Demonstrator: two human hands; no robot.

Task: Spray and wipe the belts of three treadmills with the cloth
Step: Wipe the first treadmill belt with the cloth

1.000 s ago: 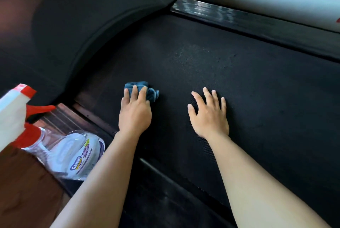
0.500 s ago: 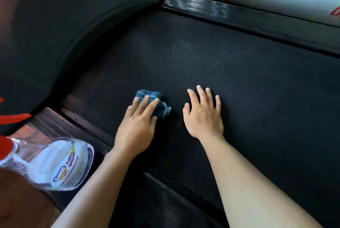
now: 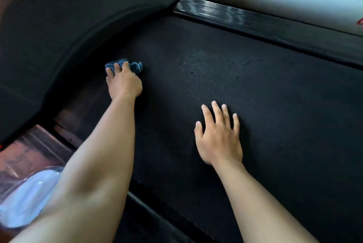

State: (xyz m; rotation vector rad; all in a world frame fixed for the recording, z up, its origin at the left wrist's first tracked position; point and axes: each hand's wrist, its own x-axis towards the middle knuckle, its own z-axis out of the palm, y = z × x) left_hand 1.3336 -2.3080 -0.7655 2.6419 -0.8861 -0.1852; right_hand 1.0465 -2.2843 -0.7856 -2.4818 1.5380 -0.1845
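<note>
- Treadmill belt (image 3: 255, 105): flat, black, finely textured; looks stiff and grippy, so likely drags on fabric. Long axis runs from the motor hood (image 3: 78, 17) at left out to frame right, parallel to the side rail (image 3: 255, 21).
- Spray bottle (image 3: 25, 199): lower left, off the belt, blurred and partly hidden behind the left forearm; untouched.
- Right hand (image 3: 218, 136): palm down on mid belt, fingers straight and spread, holding nothing; probably bracing.
- Left hand (image 3: 123, 81): near the hood edge, fingers curled over the cloth, gripping and pressing it down.
- Cloth (image 3: 135, 66): blue, on the belt close to the hood. Soft, light, bunched into a wad with no clear long axis; best held from on top under the palm.
- Droplet speckle (image 3: 196, 62): faint, right of the cloth, apparently unwiped.
</note>
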